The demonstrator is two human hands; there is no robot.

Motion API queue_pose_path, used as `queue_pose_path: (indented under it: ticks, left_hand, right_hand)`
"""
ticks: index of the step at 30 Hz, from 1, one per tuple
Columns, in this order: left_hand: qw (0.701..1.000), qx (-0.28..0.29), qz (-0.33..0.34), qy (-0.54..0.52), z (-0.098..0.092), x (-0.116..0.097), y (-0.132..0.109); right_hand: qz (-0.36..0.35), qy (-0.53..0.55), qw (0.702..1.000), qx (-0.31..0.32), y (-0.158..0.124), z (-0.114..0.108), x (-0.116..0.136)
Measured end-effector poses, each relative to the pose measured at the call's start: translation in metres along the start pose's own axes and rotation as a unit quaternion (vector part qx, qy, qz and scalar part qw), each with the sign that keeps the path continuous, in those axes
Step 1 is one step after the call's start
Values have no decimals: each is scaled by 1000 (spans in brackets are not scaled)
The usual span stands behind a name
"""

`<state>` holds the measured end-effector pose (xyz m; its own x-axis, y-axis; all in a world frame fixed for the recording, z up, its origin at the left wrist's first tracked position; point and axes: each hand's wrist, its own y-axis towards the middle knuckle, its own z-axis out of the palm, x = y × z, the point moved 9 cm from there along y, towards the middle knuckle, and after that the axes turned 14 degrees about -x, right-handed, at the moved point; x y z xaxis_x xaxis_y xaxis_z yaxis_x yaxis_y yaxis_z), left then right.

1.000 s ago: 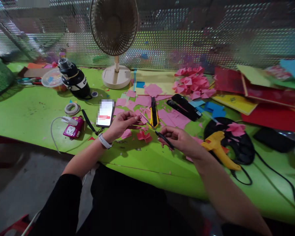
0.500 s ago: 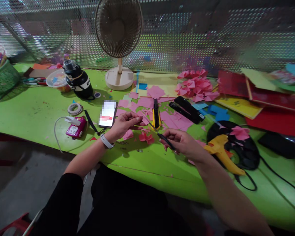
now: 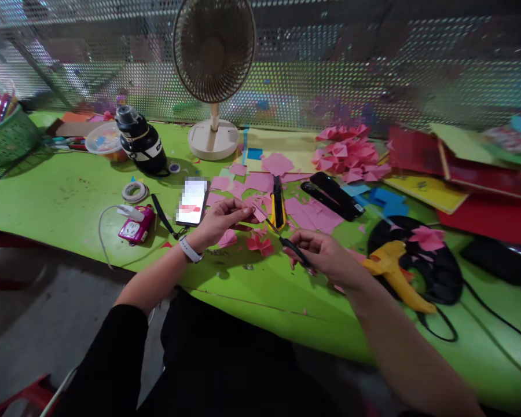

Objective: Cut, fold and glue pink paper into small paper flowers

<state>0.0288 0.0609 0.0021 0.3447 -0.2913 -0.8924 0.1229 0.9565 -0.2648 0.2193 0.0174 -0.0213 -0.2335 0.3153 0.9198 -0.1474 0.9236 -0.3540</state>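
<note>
My left hand (image 3: 229,219) pinches a small folded piece of pink paper (image 3: 259,212) between thumb and fingertips. In my right hand (image 3: 319,252) are scissors with black handles (image 3: 298,253), their thin blades pointing up and left at the paper. Whether the blades touch the paper I cannot tell. Below the paper lies a folded pink paper flower (image 3: 260,245) on the green table (image 3: 243,292). Just beyond the hands is a yellow and black utility knife (image 3: 278,202), among loose pink paper sheets (image 3: 315,213).
A black stapler (image 3: 332,197) and a heap of pink paper flowers (image 3: 349,152) lie farther back. At right rests a yellow glue gun (image 3: 402,278) with its cord. A phone (image 3: 191,202), tape roll (image 3: 134,191), pink power socket (image 3: 135,227), black bottle (image 3: 142,145) and fan (image 3: 213,142) stand left.
More of the pink paper's face shows between the left fingertips and the scissors. Both hands keep nearly the same place; the whole view has shifted slightly.
</note>
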Motion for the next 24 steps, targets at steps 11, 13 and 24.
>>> queue_pose_path:
  ticks: [11, 13, 24]
  left_hand:
    - [1000, 8, 5, 12, 2, 3, 0]
    - [1000, 5, 5, 18, 2, 2, 0]
    - [1000, 31, 4, -1, 6, 5, -1]
  right_hand:
    - [-9, -9, 1000, 8, -1, 2, 0]
    - [-10, -12, 1000, 7, -1, 1, -2]
    - [-5, -6, 1000, 5, -1, 4, 1]
